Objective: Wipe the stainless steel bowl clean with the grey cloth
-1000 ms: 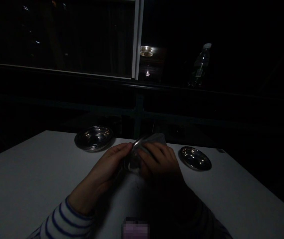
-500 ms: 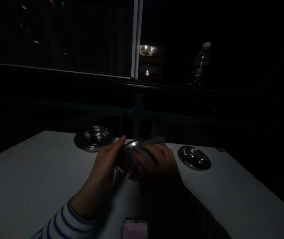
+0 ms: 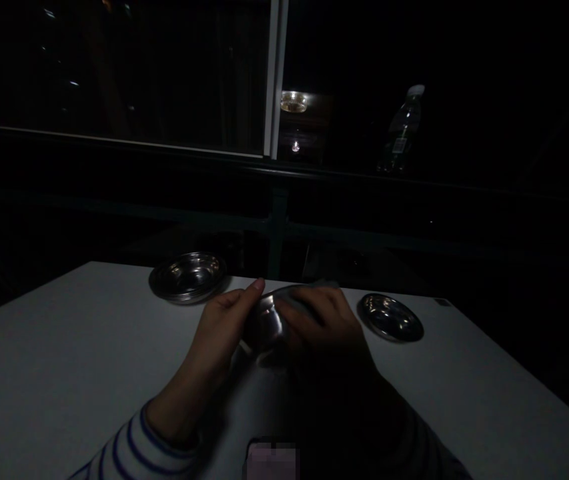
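Fig.: L hand (image 3: 219, 327) grasps tilted stainless dish (image 3: 267, 323) near rim, fingers curled to brace it against R hand (image 3: 327, 327), whose bent fingers press grey cloth (image 3: 322, 285) onto it, over white table (image 3: 64, 333); stacked dishes (image 3: 188, 277) at 11 o'clock, single dish (image 3: 390, 317) at 2 o'clock.

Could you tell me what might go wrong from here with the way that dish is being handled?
The steel dish sits tilted between the left hand and the right hand, with the cloth against it, so it might slip. If dropped, it could hit the stacked steel dishes nearby. The dim light may also hide missed spots.
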Motion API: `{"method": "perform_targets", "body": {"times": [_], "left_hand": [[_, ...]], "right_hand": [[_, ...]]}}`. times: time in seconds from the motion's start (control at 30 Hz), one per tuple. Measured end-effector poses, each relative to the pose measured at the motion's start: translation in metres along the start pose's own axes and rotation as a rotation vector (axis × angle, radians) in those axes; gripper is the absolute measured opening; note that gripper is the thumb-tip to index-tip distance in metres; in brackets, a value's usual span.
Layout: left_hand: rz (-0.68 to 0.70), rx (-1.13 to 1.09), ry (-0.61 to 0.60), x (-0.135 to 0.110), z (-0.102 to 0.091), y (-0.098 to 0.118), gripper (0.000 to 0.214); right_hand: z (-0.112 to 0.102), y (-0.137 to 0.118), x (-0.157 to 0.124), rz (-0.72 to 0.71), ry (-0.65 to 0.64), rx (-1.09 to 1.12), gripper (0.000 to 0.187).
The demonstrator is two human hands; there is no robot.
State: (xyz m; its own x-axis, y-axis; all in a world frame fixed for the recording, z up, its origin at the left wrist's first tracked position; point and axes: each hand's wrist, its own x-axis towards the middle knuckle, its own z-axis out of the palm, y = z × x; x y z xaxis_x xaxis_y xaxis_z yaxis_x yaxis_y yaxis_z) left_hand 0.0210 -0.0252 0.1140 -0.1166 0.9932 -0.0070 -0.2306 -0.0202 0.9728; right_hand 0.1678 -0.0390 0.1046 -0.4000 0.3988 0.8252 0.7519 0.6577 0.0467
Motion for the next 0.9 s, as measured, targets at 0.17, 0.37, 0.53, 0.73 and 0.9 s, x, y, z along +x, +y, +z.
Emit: {"method": "perform_targets", "body": {"times": [0.17, 0.37, 0.53, 0.73, 0.9], "left_hand": [[-0.026, -0.007, -0.042, -0.001, 0.000, -0.001, 0.037], [-0.035, -0.114, 0.016, 0.006, -0.006, -0.003, 0.031], [-0.063, -0.169, -0.030, -0.001, 0.000, -0.002, 0.034], [-0.259, -0.279, -0.143, -0.008, 0.004, 0.006, 0.044], [-0.261, -0.291, -0.164, -0.007, 0.000, 0.009, 0.042]], "right_hand": [[0.004, -0.004, -0.002, 0.002, 0.017, 0.012, 0.026], [0.006, 0.013, 0.000, 0.209, 0.123, 0.053, 0.030], [0.007, 0.005, -0.001, 0.065, 0.042, -0.033, 0.030], [0.018, -0.015, -0.005, -0.076, -0.057, -0.123, 0.026], [0.026, -0.023, -0.009, -0.172, -0.070, -0.095, 0.023]]}}
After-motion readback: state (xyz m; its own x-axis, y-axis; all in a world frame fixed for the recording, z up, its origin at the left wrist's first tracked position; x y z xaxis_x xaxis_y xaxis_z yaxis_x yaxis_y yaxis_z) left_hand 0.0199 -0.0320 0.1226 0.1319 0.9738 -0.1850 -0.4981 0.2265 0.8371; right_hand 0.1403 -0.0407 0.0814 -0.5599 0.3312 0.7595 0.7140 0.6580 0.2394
